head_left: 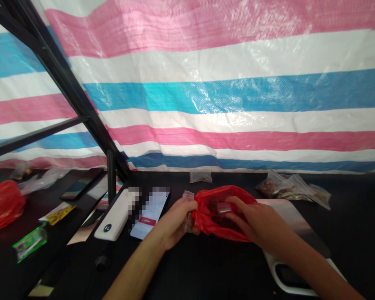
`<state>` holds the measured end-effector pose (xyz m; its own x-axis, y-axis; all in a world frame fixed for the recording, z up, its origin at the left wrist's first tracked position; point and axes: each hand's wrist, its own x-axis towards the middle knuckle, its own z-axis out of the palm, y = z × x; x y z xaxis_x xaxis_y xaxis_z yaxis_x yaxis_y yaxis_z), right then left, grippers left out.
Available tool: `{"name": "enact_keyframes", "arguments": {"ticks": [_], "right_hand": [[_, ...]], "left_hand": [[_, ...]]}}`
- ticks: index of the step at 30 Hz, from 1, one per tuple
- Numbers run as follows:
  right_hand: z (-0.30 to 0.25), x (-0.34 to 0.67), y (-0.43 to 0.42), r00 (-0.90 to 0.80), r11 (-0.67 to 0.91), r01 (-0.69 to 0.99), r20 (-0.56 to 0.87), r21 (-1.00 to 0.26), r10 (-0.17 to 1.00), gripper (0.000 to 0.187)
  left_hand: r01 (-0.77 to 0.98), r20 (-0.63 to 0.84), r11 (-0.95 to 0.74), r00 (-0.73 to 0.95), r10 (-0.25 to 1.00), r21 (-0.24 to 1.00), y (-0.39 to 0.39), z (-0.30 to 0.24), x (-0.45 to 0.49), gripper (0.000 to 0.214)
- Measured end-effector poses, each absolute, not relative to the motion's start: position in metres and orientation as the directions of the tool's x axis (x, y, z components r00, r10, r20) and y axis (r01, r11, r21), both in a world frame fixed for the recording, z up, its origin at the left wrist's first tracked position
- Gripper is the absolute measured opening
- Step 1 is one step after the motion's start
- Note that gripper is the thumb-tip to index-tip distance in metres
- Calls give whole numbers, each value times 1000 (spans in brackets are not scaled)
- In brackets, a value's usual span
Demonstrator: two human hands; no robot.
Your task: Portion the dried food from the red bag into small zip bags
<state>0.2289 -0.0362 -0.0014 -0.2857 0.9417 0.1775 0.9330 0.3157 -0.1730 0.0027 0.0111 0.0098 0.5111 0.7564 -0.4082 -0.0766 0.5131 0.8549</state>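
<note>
A red plastic bag (206, 226) lies open-mouthed on the black table, with dark brown loose bits (216, 218) inside. My left hand (178, 218) is closed on the bag's left edge. A crumpled clear plastic bag (188, 194) also shows at its fingers. My right hand (259, 223) reaches into the mouth from the right, thumb and fingers pinching a small clear piece with a flat pale edge (224, 208). Its exact kind is unclear. Beneath my right forearm sits a kitchen scale (295, 214) with a metal plate and white body, partly covered.
Several filled zip bags (287, 186) lie behind the scale, and a small clear bag (201, 176) is near the striped sheet (237, 121). Left of my hands are a lit phone (148, 221) and a white device (117, 216). Another red bag (6, 206) and snack packets (31, 243) lie farther left.
</note>
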Motion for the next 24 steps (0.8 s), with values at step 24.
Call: {"name": "enact_keyframes", "arguments": {"ticks": [24], "right_hand": [[-5,185,-53,62,94,105,101,-990,993,48]], "left_hand": [[-14,-218,221,119,969,975,21,12,-8,43]]}}
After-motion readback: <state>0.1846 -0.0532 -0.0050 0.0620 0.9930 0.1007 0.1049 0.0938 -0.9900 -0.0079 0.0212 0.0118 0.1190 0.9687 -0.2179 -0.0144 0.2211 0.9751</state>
